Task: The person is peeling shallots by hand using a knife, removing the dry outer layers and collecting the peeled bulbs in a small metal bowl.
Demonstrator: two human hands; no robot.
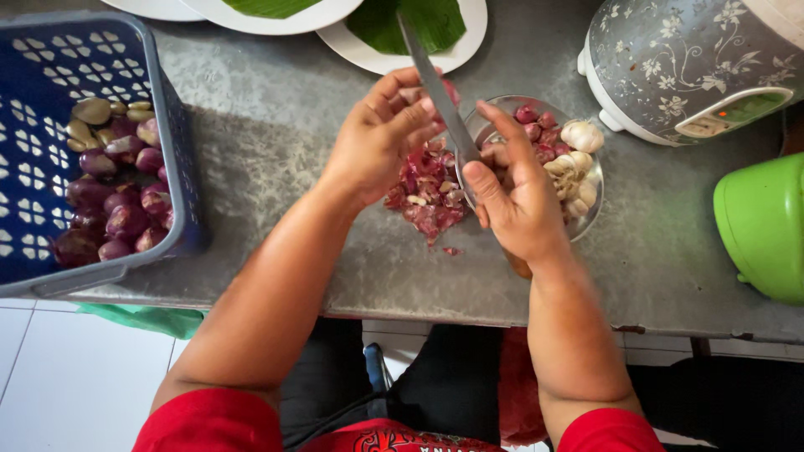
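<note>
Nearest, the right hand has its fingers wrapped tight round the handle of a long steel knife, the blade slanting toward 11 o'clock, while the left hand pinches a small red shallot against it with bunched fingertips. Between the hands lies a heap of papery purple peelings on the mottled grey stone counter. At 3 o'clock a glass bowl holds peeled shallots and knobbly garlic; at 9 o'clock a blue perforated plastic basket holds unpeeled shallots; at 12 o'clock white plates carry green leaves.
</note>
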